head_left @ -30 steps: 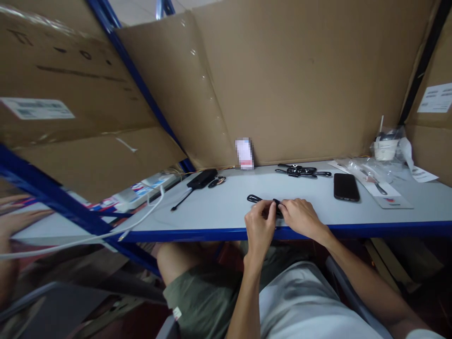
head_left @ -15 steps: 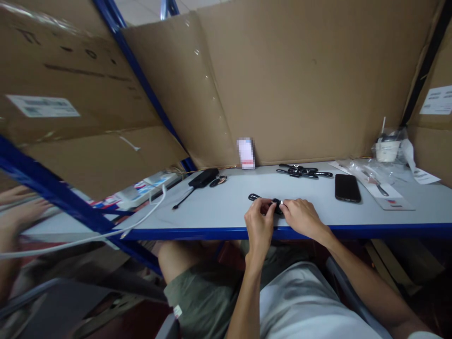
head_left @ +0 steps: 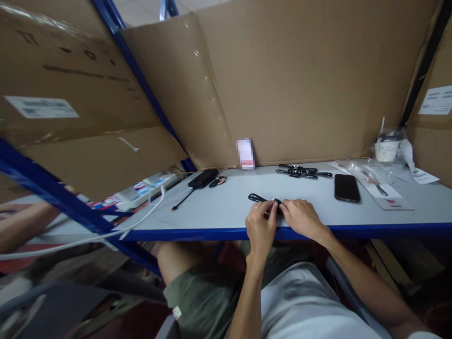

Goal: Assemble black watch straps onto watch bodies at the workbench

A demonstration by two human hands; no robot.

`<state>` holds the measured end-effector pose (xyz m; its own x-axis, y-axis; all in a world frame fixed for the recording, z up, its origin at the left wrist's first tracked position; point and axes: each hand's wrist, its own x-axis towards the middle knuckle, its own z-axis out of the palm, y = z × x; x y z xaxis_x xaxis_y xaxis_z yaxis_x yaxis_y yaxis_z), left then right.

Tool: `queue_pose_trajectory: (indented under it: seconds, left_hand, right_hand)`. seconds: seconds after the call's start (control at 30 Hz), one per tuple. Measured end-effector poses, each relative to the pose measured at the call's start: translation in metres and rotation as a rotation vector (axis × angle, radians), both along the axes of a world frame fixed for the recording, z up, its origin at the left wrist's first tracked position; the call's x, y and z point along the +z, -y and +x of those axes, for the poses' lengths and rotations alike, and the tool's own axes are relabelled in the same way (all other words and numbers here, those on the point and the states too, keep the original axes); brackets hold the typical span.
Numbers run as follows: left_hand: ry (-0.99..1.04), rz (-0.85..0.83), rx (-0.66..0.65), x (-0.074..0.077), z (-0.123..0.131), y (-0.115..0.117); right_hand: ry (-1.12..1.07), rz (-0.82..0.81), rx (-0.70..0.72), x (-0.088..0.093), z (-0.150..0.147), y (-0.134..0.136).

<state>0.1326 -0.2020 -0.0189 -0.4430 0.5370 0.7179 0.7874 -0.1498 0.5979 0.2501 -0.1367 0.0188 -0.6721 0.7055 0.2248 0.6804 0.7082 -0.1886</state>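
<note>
Near the front edge of the table, my left hand [head_left: 261,222] and my right hand [head_left: 301,216] come together around a bundled black cable [head_left: 254,197]. One glossy loop of it sticks out to the left, past my left fingers. The left thumb and fingertips pinch the middle of the bundle. My right thumb and bent fingers close on its right end. The fingers hide much of the cable there. Farther back lie several similar black cable bundles [head_left: 303,172], side by side on the table.
A dark phone [head_left: 347,188] lies at the right, beside a card and clear plastic packaging [head_left: 376,172]. A wrapped cup [head_left: 386,149] stands behind. At the left are a black box with a short cable [head_left: 203,178], power strips [head_left: 155,188] and a co-worker's arm [head_left: 31,221]. Cardboard [head_left: 300,84] walls the back.
My hands stay in nearly the same place, with the left fingers shifted slightly over the bundle. A small white glint between the fingertips is gone. The co-worker's arm at the left has moved.
</note>
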Motion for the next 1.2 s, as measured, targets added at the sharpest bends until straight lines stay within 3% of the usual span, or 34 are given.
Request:
queue_pose_trajectory:
  seconds: [0.17, 0.5, 0.67, 0.8, 1.03, 1.2]
  left_hand:
    - [0.013, 0.026, 0.007, -0.004, -0.005, -0.001]
    - [-0.169, 0.115, 0.048, -0.008, -0.002, -0.003]
    - [-0.121, 0.149, 0.035, -0.014, -0.002, -0.006]
    - [-0.048, 0.119, 0.008, -0.014, -0.005, -0.006]
    - [-0.15, 0.076, 0.08, -0.012, -0.004, -0.007]
    - [-0.132, 0.061, 0.043, -0.009, -0.001, -0.006]
  right_hand:
    - [-0.007, 0.0, -0.012, 0.0, 0.0, 0.0]
    - [-0.007, -0.005, -0.005, -0.001, -0.001, 0.0]
    - [-0.001, -0.024, -0.007, 0.001, -0.001, 0.001]
    - [0.007, -0.044, -0.01, 0.002, 0.0, 0.001]
    - [-0.005, -0.031, -0.011, 0.0, -0.001, 0.0]
    - [-0.018, -0.011, -0.002, -0.002, -0.002, 0.0]
